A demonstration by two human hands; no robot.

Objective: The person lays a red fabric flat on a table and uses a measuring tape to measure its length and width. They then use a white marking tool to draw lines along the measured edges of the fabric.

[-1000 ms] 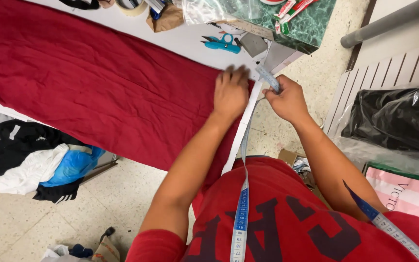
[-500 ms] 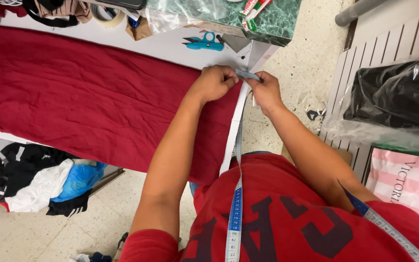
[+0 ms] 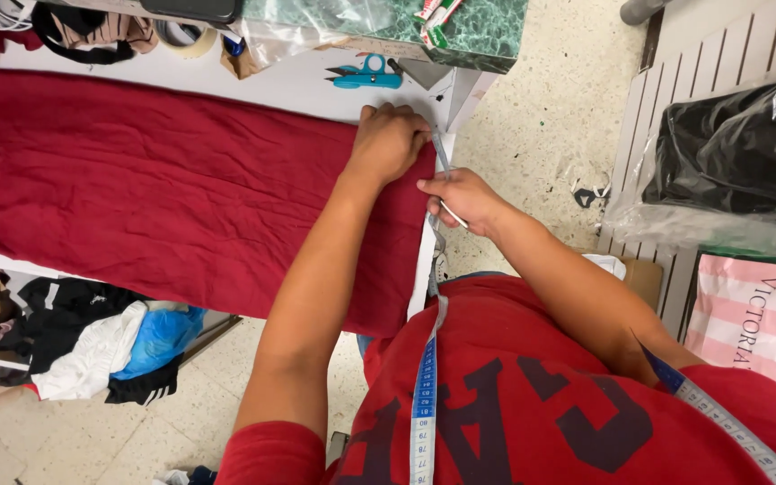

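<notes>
right hand [image 3: 462, 198] slid down measuring tape [image 3: 440, 160]

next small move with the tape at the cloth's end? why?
Probably slide the right hand down the tape to pull it taut along the red cloth edge: the left hand pins its top end at the corner, and the tape below hangs slack.

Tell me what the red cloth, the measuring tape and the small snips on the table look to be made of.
Red cloth: soft matte knit or woven fabric, going by its fine wrinkles and limp drape over the table edge. Measuring tape: flexible coated fabric or vinyl; it hangs limp with printed marks. Snips: glossy turquoise plastic handles, dark blades that are probably metal.
</notes>
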